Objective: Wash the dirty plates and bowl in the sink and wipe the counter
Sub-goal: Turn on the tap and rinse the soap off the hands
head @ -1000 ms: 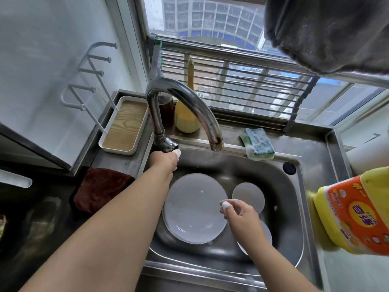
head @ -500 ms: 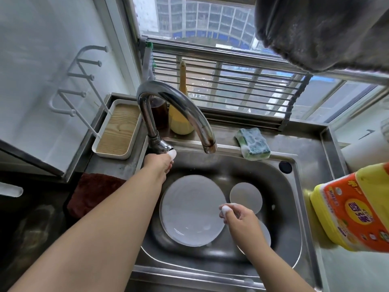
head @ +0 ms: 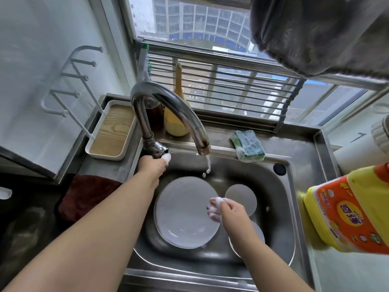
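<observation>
Head view, looking down into a stainless steel sink basin (head: pixel 280 199). Left hand (head: pixel 152 166) at the base of the curved chrome tap (head: pixel 168 106), fingers wrapped round the tap handle, one sudsy fingertip showing beside it. A thin stream of water (head: pixel 208 163) dropping from the spout toward the basin. Right hand (head: pixel 228 211) low over the sink, well apart from the left, fingers loosely curled and coated in white foam, nothing solid seen in its grasp.

Large round white plate (head: pixel 185 211) flat on the basin floor, left of centre, just under the soapy fingers. Smaller round white dish (head: pixel 241 199) beside it on the right, toward the back. Another white dish (head: pixel 257 232) partly hidden beneath the right wrist; plate or bowl, cannot tell.

Green and blue scouring sponge (head: pixel 248 146) on the back ledge of the sink, right of the spout. Yellow and orange detergent bottle (head: pixel 349 211) at the right edge. White tray with a wooden insert (head: pixel 111 131) on the left ledge, dark red cloth (head: pixel 88 194) in front of it. Grey towel (head: pixel 320 32) hanging at top right.
</observation>
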